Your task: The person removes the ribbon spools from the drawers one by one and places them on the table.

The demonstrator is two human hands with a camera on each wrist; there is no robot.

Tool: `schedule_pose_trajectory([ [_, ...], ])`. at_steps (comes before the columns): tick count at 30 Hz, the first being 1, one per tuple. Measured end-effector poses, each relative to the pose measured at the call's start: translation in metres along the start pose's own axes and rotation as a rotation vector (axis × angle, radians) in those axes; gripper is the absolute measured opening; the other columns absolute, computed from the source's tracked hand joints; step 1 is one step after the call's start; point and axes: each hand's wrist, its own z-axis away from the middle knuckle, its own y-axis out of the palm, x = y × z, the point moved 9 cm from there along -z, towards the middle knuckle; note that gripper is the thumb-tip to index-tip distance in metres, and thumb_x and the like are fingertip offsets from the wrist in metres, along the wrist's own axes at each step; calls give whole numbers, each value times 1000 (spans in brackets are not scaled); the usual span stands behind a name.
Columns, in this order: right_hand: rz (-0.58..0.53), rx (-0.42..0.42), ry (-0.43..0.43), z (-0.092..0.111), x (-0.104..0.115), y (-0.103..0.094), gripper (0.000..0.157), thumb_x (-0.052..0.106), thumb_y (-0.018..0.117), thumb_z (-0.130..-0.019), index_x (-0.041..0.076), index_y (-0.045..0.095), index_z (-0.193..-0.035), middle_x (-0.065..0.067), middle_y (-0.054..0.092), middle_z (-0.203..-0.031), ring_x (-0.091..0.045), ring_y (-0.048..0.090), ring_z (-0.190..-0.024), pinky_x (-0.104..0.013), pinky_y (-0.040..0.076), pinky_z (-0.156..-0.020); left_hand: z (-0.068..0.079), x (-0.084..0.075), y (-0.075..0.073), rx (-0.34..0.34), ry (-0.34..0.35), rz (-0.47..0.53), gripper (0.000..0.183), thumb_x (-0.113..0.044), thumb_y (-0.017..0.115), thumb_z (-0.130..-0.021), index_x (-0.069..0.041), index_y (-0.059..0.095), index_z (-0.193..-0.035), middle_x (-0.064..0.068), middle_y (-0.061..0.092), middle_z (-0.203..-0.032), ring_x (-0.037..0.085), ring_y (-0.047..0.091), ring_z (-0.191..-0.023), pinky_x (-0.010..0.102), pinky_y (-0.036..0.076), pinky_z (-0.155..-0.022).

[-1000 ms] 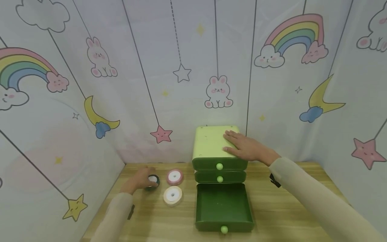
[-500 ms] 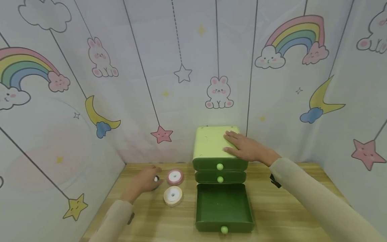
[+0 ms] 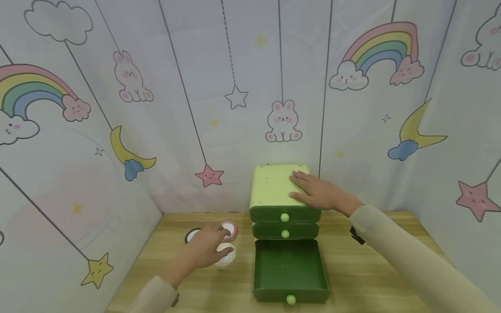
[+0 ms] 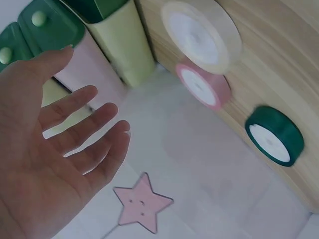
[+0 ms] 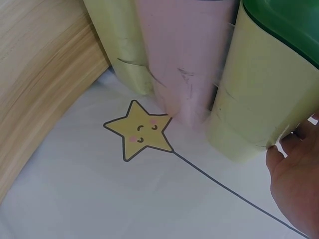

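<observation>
My left hand (image 3: 205, 248) hovers over three ribbon rolls, its fingers loosely bent and holding nothing. In the left wrist view the palm shows bare, apart from the rolls. A dark green ribbon roll (image 4: 286, 133), a pink ribbon roll (image 4: 219, 91) and a cream ribbon roll (image 4: 227, 37) lie on the table; in the head view the hand partly covers them. My right hand (image 3: 318, 191) rests with extended fingers on the light green top of a small drawer cabinet (image 3: 270, 184). Its bottom drawer (image 3: 289, 265) stands pulled out, with nothing visible inside.
Two upper drawers (image 3: 266, 214) with round light green knobs are pushed in. The wooden table (image 3: 364, 269) meets a pale curtain (image 3: 235, 139) printed with rabbits, stars and rainbows at the back and sides. In the right wrist view the cabinet's side shows a pink section (image 5: 187, 59).
My left hand has let go of the dark green ribbon roll and moved right, over the pink and cream rolls. The right hand stays on the cabinet top.
</observation>
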Motion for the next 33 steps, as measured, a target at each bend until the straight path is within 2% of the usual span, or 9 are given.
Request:
schedule_pose_trajectory([
  [3,3,-4,-2,0,-1,0,81,64,39,-107,13,22,-168,-10,16,-177,-35,16,-165,-57,21,-132,0,-16,-2,-20,35,-10,38,-42,78,-93,-12,73,-115,3,74,-107,22,71,-95,38,60,-75],
  [6,6,-9,-8,0,-2,2,81,65,38,-107,13,23,-168,-10,17,-177,-35,16,-165,-57,21,-132,-1,-32,-5,-32,58,-18,40,-44,78,-92,-12,73,-115,1,74,-107,21,70,-97,36,60,-75],
  [16,-1,-15,-12,-1,-4,3,81,65,38,-107,13,23,-168,-9,17,-177,-35,16,-165,-57,20,-133,0,-85,-4,-37,113,19,39,-47,76,-94,-14,74,-115,0,69,-110,18,62,-104,36,57,-93],
  [23,0,-10,-2,-1,-5,6,82,66,37,-107,14,22,-168,-10,16,-177,-35,15,-165,-57,20,-132,5,-110,-2,-20,58,80,51,-62,67,-96,-14,73,-113,-1,67,-101,11,63,-87,23,53,-65],
  [25,6,-11,-3,-1,-5,5,81,64,38,-108,13,22,-168,-11,16,-177,-36,16,-164,-58,20,-132,7,-119,-1,-28,81,82,49,-61,67,-97,-14,73,-111,-3,65,-96,9,60,-82,21,50,-63],
  [30,1,-19,-3,-1,-4,2,80,62,40,-108,13,23,-168,-12,16,-177,-37,16,-164,-58,21,-132,10,-142,1,-103,182,23,41,-56,67,-98,-16,73,-106,-9,58,-84,2,47,-69,15,39,-59],
  [33,-8,-18,2,-1,-3,2,80,64,39,-107,14,23,-168,-10,16,-177,-36,16,-165,-58,20,-132,11,-154,5,-129,209,-23,37,-55,67,-98,-18,74,-104,-10,60,-84,0,49,-69,14,40,-59],
])
